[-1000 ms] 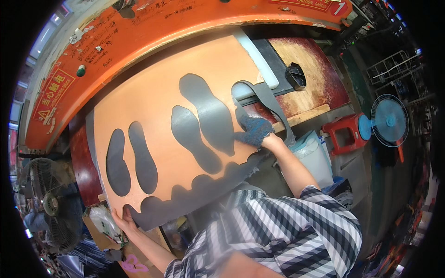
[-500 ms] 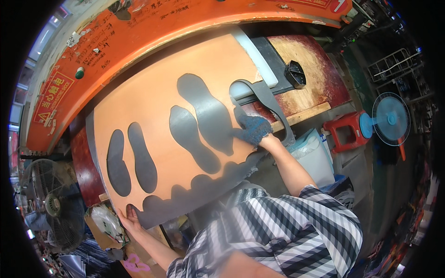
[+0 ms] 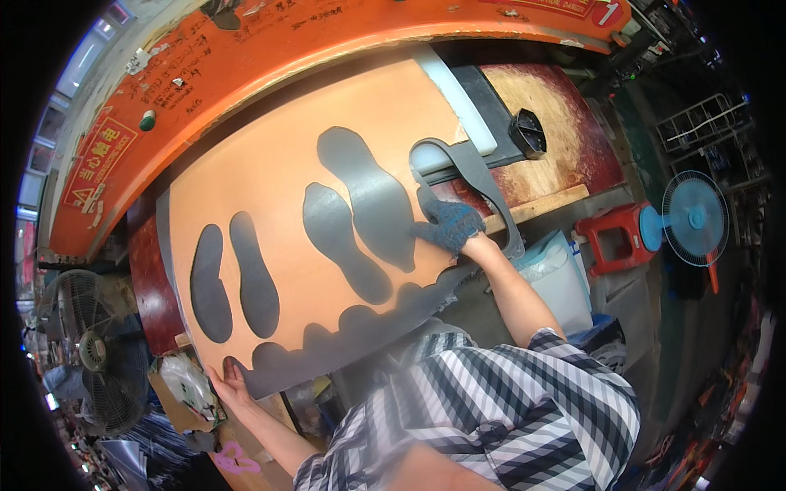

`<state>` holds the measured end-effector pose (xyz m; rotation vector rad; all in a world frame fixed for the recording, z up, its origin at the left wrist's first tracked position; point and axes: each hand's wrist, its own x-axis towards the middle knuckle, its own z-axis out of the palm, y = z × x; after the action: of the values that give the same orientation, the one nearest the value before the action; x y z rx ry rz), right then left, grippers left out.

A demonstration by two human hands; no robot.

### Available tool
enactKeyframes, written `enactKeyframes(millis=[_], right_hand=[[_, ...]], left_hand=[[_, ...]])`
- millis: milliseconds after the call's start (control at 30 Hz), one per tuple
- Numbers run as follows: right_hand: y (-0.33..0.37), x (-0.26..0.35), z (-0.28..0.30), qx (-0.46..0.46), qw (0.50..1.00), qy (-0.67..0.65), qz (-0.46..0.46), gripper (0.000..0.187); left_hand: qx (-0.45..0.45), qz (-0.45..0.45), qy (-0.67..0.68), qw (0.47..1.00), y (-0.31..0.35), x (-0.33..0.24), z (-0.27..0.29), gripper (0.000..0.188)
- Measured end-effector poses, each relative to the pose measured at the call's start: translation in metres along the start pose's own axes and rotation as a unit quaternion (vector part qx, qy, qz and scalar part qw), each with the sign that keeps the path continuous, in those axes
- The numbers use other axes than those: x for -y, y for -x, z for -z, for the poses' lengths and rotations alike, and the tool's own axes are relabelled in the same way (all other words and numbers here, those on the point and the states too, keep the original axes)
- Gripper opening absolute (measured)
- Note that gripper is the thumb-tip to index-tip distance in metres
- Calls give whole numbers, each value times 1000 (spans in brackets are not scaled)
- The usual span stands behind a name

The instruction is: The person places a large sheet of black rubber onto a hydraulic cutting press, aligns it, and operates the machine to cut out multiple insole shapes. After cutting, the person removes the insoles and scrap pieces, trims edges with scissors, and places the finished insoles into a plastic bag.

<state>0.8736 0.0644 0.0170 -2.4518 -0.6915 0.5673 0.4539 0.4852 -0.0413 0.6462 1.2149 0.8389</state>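
A large orange sheet (image 3: 278, 172) lies on the bed of an orange cutting press, with several sole-shaped holes (image 3: 364, 192) punched through it showing dark grey beneath. My right hand (image 3: 449, 225), in a dark knit glove, rests flat on the sheet's right edge beside a grey sole-shaped cutting die (image 3: 471, 176). My bare left hand (image 3: 232, 382) presses on the sheet's near left corner, fingers spread on its scalloped front edge. Neither hand grips anything.
The press's orange beam (image 3: 246, 57) arches across the back. A wooden board (image 3: 548, 139) with a small black box (image 3: 527, 132) lies to the right. A red stool (image 3: 610, 237), a blue fan (image 3: 694, 219) and a white bag (image 3: 557, 274) stand at right; a grey fan (image 3: 90, 352) at left.
The left hand has slid a little along the sheet's near left corner. The right hand stays on the right edge; the sheet has barely shifted.
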Motion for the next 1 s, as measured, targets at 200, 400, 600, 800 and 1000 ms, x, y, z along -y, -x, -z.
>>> enactKeyframes(millis=[200, 400, 600, 800, 1000], right_hand=[[2, -3, -7, -74, 997, -9, 22, 51], [1, -2, -7, -52, 999, 4, 1, 50], [3, 4, 2, -7, 1000, -7, -11, 56], [2, 4, 0, -31, 999, 0, -23, 53], [5, 7, 1, -26, 999, -5, -33, 57]], left_hand=[[18, 11, 9, 1000, -6, 7, 9, 40], [39, 24, 21, 999, -12, 15, 21, 35], [44, 13, 28, 999, -16, 17, 24, 34], [7, 5, 35, 999, -11, 22, 12, 38], [-250, -181, -47, 950, 9, 11, -18, 42]])
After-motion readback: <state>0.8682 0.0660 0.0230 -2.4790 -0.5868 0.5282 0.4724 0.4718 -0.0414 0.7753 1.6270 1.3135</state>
